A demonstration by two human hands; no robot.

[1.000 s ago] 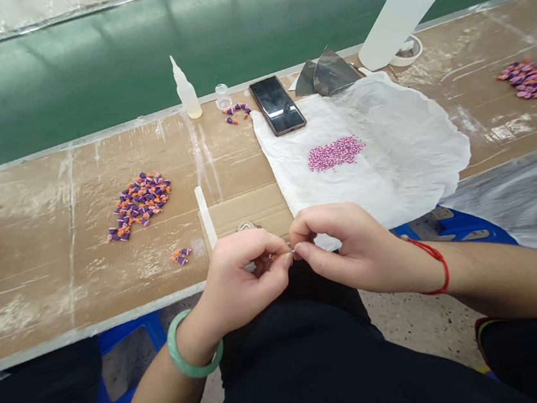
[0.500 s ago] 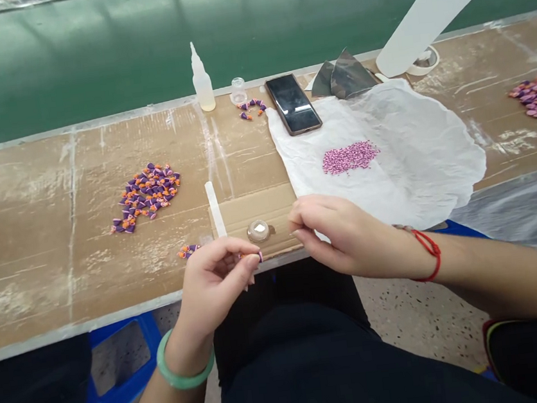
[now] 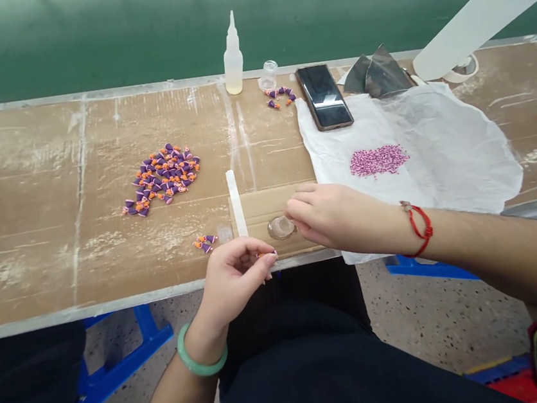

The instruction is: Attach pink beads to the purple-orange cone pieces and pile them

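Near the table's front edge, my left hand point(image 3: 233, 280) pinches a small purple-and-orange figure piece point(image 3: 267, 253) between thumb and fingertips. My right hand point(image 3: 331, 217) is closed in a pinch just over the right rim of a small round clear dish point(image 3: 280, 228). Whatever its fingertips hold, if anything, is hidden. The dish rests on a flat cardboard piece point(image 3: 262, 205), where a white strip point(image 3: 235, 199) lies on the left. Several more purple-and-orange pieces point(image 3: 205, 242) are left of my left hand, and a bigger pile point(image 3: 166, 174) lies farther back.
Tiny pink bits point(image 3: 379, 160) are spread on a white sheet point(image 3: 460, 141) at right. Behind stand a dropper bottle point(image 3: 233, 63) and a clear little cup point(image 3: 268, 75), with a phone point(image 3: 324, 98), dark pointed scraps point(image 3: 384, 73) and a tape roll point(image 3: 463, 69) alongside.
My right hand has moved in to the dish's edge from the right. My left hand keeps its pinch on the figure piece. The view has shifted, so the table appears turned slightly.
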